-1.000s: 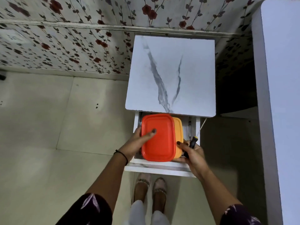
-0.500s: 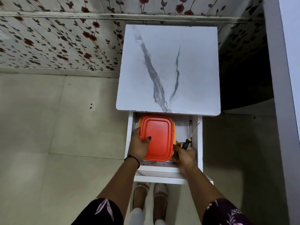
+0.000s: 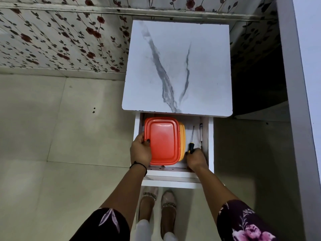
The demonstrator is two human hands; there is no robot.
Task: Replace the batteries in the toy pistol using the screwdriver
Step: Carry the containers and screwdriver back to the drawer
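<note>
An open white drawer (image 3: 211, 145) under a marble-topped side table holds an orange-lidded yellow box (image 3: 162, 141). My left hand (image 3: 140, 151) grips the box's left edge, thumb on the lid. To the right of the box lies a screwdriver (image 3: 191, 142) with a black and yellow handle and a thin metal shaft pointing away from me. My right hand (image 3: 196, 160) holds the handle's near end, down inside the drawer. The toy pistol and batteries are not in sight.
The marble table top (image 3: 177, 66) overhangs the drawer's far part. A pen-like item (image 3: 201, 132) lies along the drawer's right wall. A tall white panel (image 3: 305, 101) stands at the right. My feet (image 3: 159, 206) are under the drawer front, on a pale tiled floor.
The box has gone down into the drawer and shifted left. My right hand has come off the box and lowered the screwdriver beside it.
</note>
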